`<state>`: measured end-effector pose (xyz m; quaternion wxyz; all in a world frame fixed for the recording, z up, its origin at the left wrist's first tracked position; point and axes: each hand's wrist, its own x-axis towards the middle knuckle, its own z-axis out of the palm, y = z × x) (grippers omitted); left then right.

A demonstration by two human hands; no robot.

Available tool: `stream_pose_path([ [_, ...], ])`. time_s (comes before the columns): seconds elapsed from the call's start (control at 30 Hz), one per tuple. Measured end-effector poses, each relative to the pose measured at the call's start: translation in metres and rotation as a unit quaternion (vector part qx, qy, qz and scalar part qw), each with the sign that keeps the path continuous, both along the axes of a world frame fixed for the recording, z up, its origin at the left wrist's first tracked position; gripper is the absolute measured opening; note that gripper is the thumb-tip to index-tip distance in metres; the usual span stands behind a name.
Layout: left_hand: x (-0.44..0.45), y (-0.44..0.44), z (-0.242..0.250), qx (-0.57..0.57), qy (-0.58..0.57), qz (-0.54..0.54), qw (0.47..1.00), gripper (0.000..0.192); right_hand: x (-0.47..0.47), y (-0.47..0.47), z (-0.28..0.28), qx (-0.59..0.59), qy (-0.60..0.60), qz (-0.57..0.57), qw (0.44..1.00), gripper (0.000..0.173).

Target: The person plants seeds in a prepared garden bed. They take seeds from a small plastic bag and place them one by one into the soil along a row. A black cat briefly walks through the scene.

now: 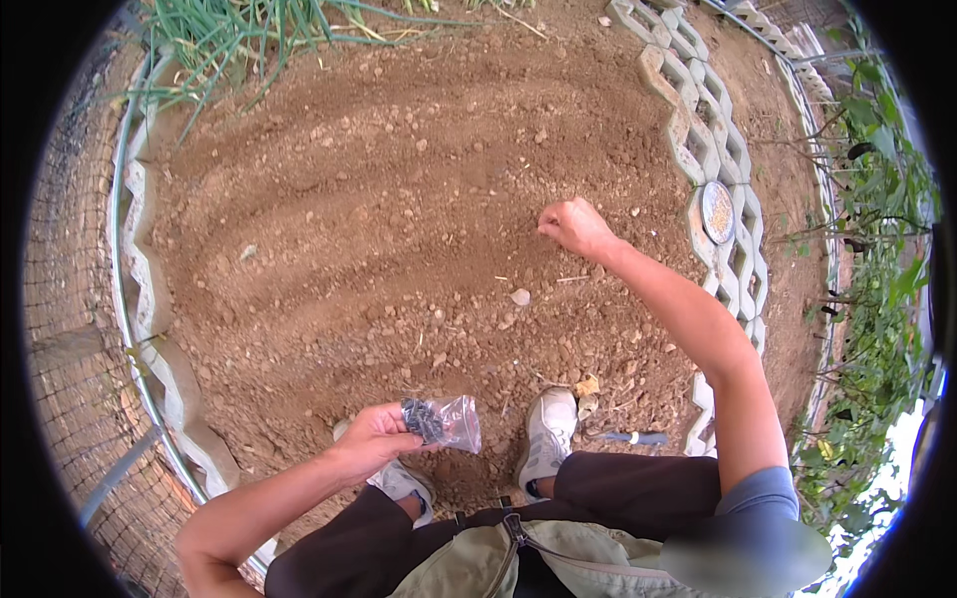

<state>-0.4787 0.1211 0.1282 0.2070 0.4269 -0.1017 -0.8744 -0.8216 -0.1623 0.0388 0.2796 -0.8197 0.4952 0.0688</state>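
My left hand (383,433) grips a small clear plastic zip bag (457,424) holding dark, seed-like bits, in front of my left shoe. Farther forward and to the right, my right hand (572,225) is low over the furrowed brown soil (359,224), its fingers drawn together and pointing left. Whether anything is between those fingertips cannot be seen. A round dish (718,213) with pale grains in it sits on the concrete blocks to the right of my right hand.
Zigzag concrete edging (168,389) and netting (67,299) run along the left, hollow concrete blocks (691,149) along the right. Green onion plants (224,37) grow at the top left, leafy plants (882,299) at the far right. A tool with a blue handle (647,438) lies beside my right shoe (551,426).
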Motion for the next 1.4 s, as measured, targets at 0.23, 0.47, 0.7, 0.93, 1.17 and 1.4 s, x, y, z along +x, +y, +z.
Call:
stream_pose_path([
  [0.23,0.0,0.004,-0.016,-0.059,0.015,-0.083,0.995,0.041,0.013,-0.001,0.007,0.032,0.032,-0.062,0.997,0.017],
  [0.47,-0.007,-0.034,-0.012,-0.116,0.029,-0.026,0.992,0.037,0.023,0.01,-0.02,0.012,0.065,-0.033,0.997,0.017],
  [0.7,-0.004,-0.043,-0.017,-0.127,0.048,-0.001,0.991,0.036,0.031,0.018,-0.03,0.005,0.027,-0.028,0.999,0.018],
  [0.93,0.0,-0.042,-0.016,-0.129,0.048,0.008,0.99,0.037,0.061,0.026,-0.026,-0.002,-0.008,-0.022,1.0,0.018],
  [1.17,0.002,-0.049,-0.002,-0.126,0.038,0.033,0.991,0.037,0.075,0.025,-0.022,0.005,-0.01,-0.054,0.998,0.018],
  [1.4,-0.001,-0.053,-0.002,-0.135,0.032,0.029,0.99,0.038,0.075,0.024,-0.024,-0.013,-0.007,-0.045,0.999,0.02],
])
